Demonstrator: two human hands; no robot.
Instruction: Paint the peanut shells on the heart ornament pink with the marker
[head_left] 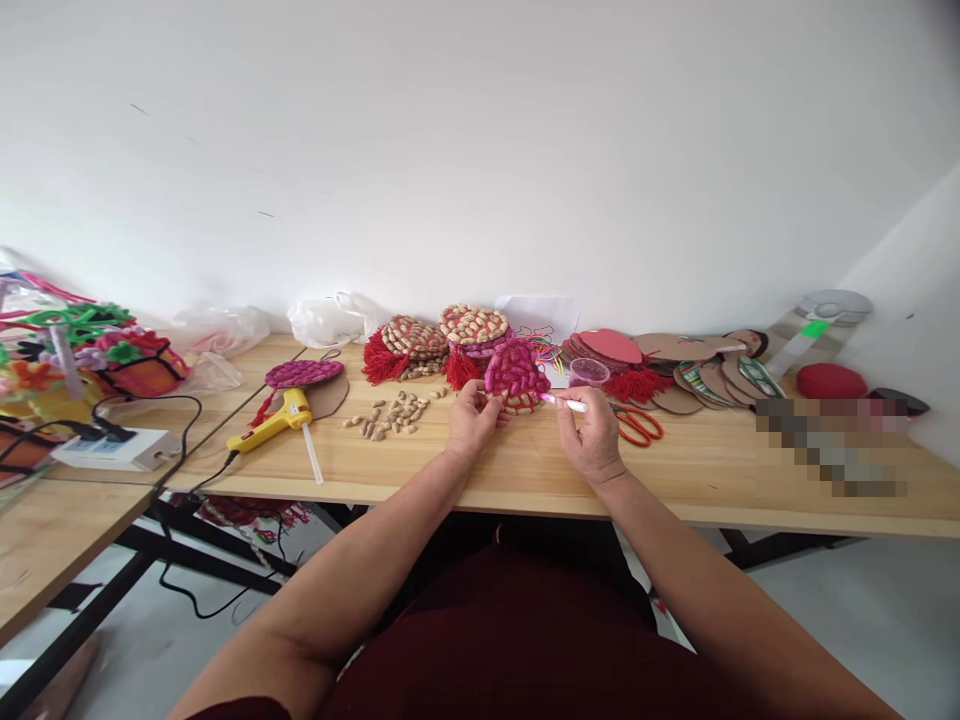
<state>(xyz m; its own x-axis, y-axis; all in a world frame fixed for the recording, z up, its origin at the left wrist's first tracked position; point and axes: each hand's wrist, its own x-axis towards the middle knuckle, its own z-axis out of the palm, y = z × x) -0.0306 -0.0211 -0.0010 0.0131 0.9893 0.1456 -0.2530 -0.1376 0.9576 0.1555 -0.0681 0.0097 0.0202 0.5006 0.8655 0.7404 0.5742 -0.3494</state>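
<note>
My left hand (472,420) is closed on the lower left edge of a round disc covered in peanut shells painted pink (516,372), tilted up off the wooden table (525,470). In my right hand (592,435) is a thin white brush (568,404), pinched, its pink tip touching the disc's lower right edge. A small clear cup with pink paint (589,372) stands just behind my right hand. A loose heap of plain peanut shells (394,413) lies to the left of my left hand.
A yellow glue gun (274,420) and a glue stick lie at the left beside a pink shell disc on cardboard (304,374). Finished shell discs with red tassels (420,345) stand at the back. Red scissors (637,425) and cardboard cut-outs (675,360) lie at the right. A power strip (112,448) sits far left.
</note>
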